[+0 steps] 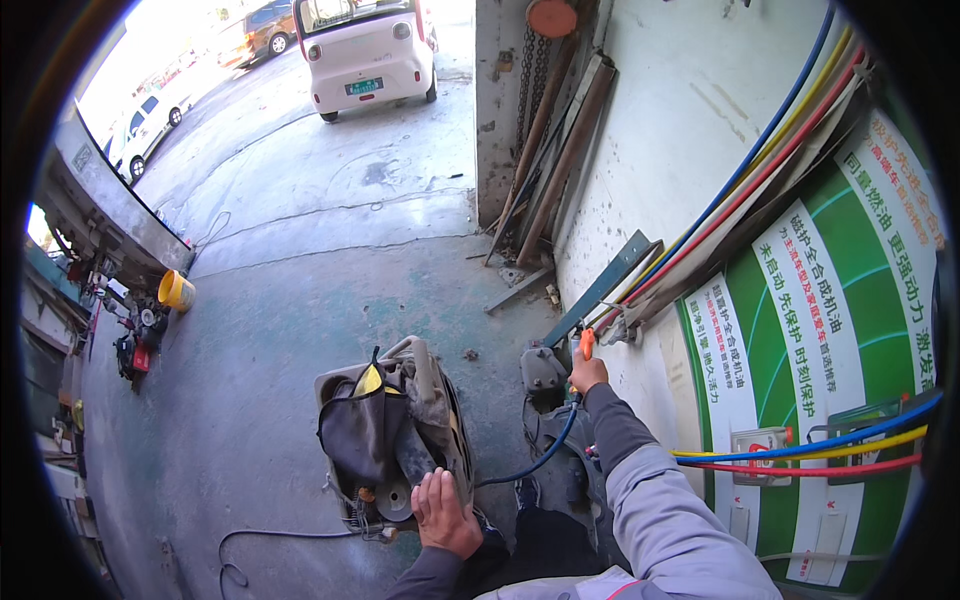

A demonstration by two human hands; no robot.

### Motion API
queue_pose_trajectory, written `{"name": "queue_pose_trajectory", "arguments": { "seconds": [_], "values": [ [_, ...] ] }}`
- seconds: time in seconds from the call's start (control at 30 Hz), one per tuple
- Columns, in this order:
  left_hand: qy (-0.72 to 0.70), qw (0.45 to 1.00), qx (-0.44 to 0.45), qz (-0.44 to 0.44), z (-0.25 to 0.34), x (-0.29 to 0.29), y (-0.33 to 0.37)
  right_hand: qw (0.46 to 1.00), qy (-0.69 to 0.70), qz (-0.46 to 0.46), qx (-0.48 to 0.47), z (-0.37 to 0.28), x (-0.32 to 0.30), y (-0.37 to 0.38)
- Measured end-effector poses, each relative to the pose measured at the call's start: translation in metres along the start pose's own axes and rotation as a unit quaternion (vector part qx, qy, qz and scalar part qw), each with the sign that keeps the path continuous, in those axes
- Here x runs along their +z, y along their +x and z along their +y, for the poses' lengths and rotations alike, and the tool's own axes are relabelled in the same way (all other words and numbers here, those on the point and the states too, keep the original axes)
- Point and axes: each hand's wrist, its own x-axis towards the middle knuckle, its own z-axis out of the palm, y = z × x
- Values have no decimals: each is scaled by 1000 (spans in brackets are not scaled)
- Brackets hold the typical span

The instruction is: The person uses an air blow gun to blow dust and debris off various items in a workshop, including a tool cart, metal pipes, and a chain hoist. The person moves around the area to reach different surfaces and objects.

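My left hand (445,512) lies over the near edge of a grey wheeled machine (423,375), fingers stretched out and touching a dark bar-like part (412,450). A round metal disc (395,502) sits just left of those fingers. On top of the machine rests a dark fabric bag (365,430) with something yellow inside. My right hand (588,372) reaches forward to the wall and is closed around an orange handle (587,343); what it is fixed to is partly hidden. A blue hose (545,458) curves from below that hand toward the machine.
A dark grey machine (545,372) stands beside my right arm. Blue, yellow and red hoses (735,195) run along the right wall past green panels (765,350). Metal bars (565,150) lean by the doorway. A cable (285,534) trails on the floor; a yellow bucket (177,290) stands left.
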Motion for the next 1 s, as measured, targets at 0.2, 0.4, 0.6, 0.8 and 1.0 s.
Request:
{"name": "queue_pose_trajectory", "arguments": {
  "seconds": [0.2,0.4,0.6,0.8,1.0],
  "values": [
    [15,1000,-7,-3,4,0,0,998,-35,23,-50,-18,-17,15],
    [19,1000,-9,-9,3,3,0,984,-103,103,-103,-75,-51,15],
    [26,1000,-3,-6,3,3,2,983,-94,109,-114,-121,-75,35],
    [24,1000,-5,-6,3,0,3,990,-87,57,-98,-111,-64,63],
    [32,999,-1,-3,4,-1,2,992,-88,39,-76,-80,-55,91]
  ]
}}
